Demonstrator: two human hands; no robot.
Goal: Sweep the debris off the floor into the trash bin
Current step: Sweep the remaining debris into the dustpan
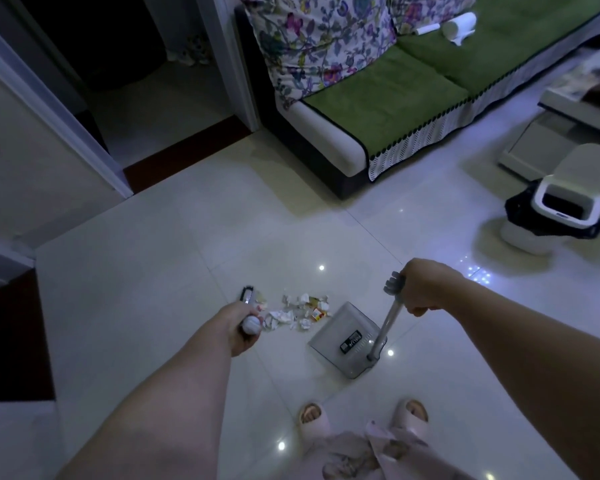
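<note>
A small heap of crumpled paper and wrappers, the debris (298, 311), lies on the pale tiled floor. My left hand (244, 330) grips the top of a broom handle; the broom head (247, 294) rests at the left edge of the heap. My right hand (421, 289) holds the upright handle of a grey dustpan (347, 341), which sits flat on the floor just right of the heap, its mouth facing the debris. A white trash bin (553, 216) with a black liner and raised lid stands open at the far right.
A green-covered sofa (395, 95) with a floral cushion stands behind the debris. A low white table (579, 112) is at the far right behind the bin. An open dark doorway (146, 81) lies at the upper left. My slippered feet (361, 420) are just below the dustpan.
</note>
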